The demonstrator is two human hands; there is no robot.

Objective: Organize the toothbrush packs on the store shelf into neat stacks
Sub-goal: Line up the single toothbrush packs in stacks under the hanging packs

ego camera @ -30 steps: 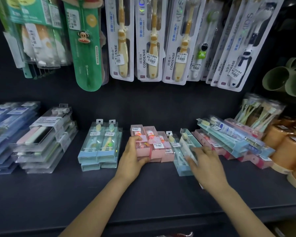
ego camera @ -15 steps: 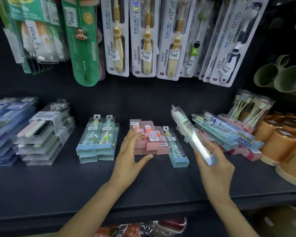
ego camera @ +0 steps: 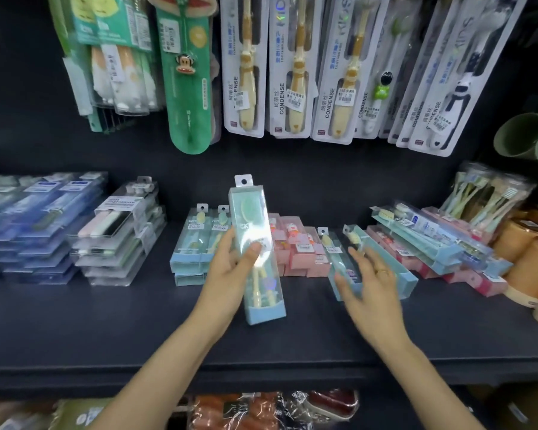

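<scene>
Dark shelf runs wide across the view, packs lined along its back. Far left, clear stacks; centre, a light blue stack with a pink stack just beside it. Left hand grips a clear toothbrush pack, thumb across its front, fingers curled behind, the pack raised above the shelf and tilted, hang tab up. Right hand hovers with fingers spread and straight, over two blue packs lying angled on the shelf; contact is hard to tell.
</scene>
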